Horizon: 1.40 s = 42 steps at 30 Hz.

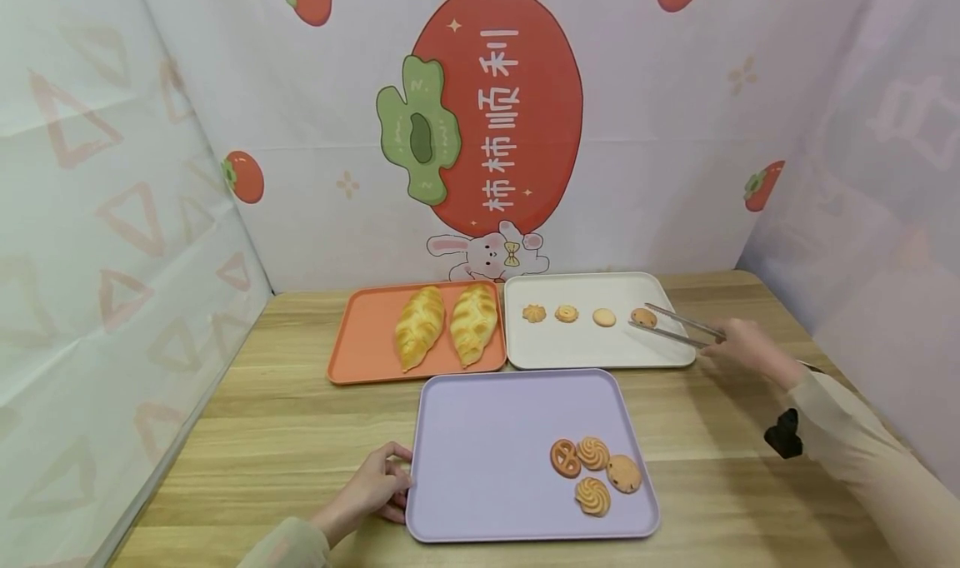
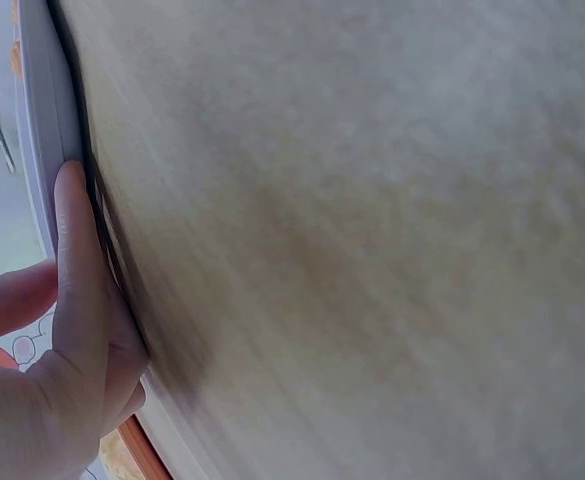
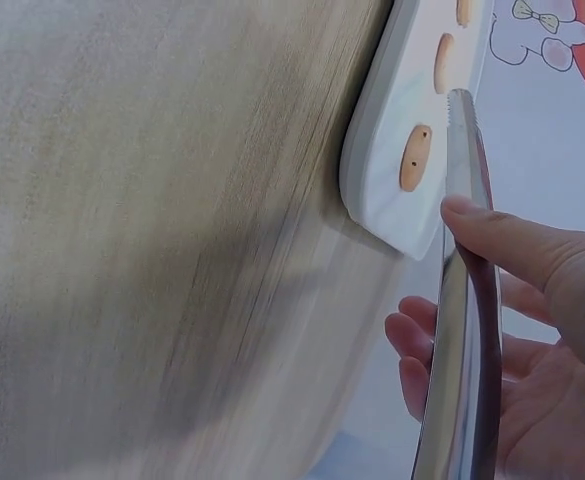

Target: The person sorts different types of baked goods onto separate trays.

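My right hand [image 1: 742, 349] grips a pair of metal tongs [image 3: 459, 290], thumb on one side and fingers on the other. The tongs' two arms are spread, their tips on either side of a round chip cookie [image 1: 643, 317] at the right of the white tray [image 1: 585, 356]. In the right wrist view that cookie [image 3: 416, 158] lies flat on the tray, apart from the tips. My left hand [image 1: 375, 482] rests at the left edge of the purple tray [image 1: 487, 435], fingers touching its rim [image 2: 57, 130]; the fingers do not wrap round it.
Three more cookies, one a plain round cookie [image 1: 603, 317], line the white tray. Two braided breads [image 1: 420, 326] lie on an orange tray [image 1: 360, 343]. A pretzel [image 1: 565, 458], two swirl cookies [image 1: 593, 496] and a chip cookie [image 1: 624, 474] sit at the purple tray's right.
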### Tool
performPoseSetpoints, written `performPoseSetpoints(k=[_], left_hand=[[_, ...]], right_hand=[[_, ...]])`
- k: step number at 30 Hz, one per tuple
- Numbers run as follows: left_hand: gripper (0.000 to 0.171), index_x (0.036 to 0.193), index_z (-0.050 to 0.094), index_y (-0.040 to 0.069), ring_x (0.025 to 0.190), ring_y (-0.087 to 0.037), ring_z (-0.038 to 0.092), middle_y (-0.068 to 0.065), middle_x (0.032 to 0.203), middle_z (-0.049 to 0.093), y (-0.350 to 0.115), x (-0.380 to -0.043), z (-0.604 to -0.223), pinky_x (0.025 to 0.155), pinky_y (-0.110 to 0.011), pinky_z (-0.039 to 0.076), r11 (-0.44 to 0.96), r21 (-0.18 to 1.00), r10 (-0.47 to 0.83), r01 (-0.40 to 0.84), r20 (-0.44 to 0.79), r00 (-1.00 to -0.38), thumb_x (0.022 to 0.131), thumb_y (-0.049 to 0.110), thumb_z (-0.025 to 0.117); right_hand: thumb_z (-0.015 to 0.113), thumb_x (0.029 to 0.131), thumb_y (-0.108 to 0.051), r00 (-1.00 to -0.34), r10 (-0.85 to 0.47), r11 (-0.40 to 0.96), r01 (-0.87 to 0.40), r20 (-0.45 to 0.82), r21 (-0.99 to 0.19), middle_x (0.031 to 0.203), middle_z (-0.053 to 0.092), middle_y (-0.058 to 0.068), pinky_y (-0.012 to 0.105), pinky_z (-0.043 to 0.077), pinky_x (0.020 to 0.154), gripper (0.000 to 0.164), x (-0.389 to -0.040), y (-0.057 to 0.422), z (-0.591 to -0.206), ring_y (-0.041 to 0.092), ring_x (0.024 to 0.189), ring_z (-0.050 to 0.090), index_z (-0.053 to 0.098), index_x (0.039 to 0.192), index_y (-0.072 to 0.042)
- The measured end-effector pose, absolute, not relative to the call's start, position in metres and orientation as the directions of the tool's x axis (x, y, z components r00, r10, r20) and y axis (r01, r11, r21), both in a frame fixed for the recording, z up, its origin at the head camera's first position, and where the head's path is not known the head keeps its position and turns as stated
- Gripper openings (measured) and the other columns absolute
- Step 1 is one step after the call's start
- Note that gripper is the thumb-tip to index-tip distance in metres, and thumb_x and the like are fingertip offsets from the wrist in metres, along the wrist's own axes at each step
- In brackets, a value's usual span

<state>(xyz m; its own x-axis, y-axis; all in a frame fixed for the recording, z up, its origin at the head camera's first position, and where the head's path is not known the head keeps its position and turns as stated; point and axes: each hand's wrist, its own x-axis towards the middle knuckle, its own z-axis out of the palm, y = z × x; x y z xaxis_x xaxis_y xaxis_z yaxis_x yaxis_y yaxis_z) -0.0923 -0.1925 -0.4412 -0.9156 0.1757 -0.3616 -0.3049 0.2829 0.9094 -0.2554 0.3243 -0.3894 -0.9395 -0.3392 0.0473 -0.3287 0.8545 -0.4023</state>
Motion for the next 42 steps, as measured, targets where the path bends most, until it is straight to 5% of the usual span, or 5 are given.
performPoseSetpoints(k=[8,20,42], left_hand=[[0.032,0.108,0.036,-0.009,0.051,-0.016,0.054,-0.005,0.068,0.050,-0.193,-0.093,-0.440,0.046,-0.038,0.053,0.274,0.910,0.172,-0.310,-0.364,-0.916,0.079,-0.007,0.049],[0.033,0.108,0.036,-0.010,0.051,-0.016,0.055,-0.006,0.068,0.050,-0.192,-0.094,-0.437,0.045,-0.038,0.053,0.274,0.909,0.164,-0.313,-0.365,-0.917,0.078,-0.008,0.049],[0.032,0.108,0.035,-0.010,0.051,-0.016,0.055,-0.006,0.068,0.050,-0.192,-0.093,-0.439,0.046,-0.038,0.053,0.273,0.910,0.178,-0.311,-0.366,-0.914,0.079,-0.007,0.049]], right_hand=[[0.068,0.073,-0.010,-0.934,-0.349,0.858,-0.352,0.079,-0.374,0.065,0.053,0.004,0.027,0.034,0.048,0.029,-0.250,0.320,-0.388,0.015,0.056,0.041,0.059,0.095,0.007],[0.069,0.073,-0.017,-0.917,-0.392,0.855,-0.393,0.076,-0.338,0.075,0.062,0.008,0.037,0.045,0.057,0.046,-0.235,0.309,-0.380,0.021,0.067,0.056,0.056,0.111,0.006],[0.069,0.073,-0.014,-0.864,-0.497,0.791,-0.488,0.079,-0.370,0.089,0.064,0.017,0.025,0.043,0.054,0.047,-0.210,0.290,-0.378,0.009,0.065,0.053,0.055,0.112,0.008]])
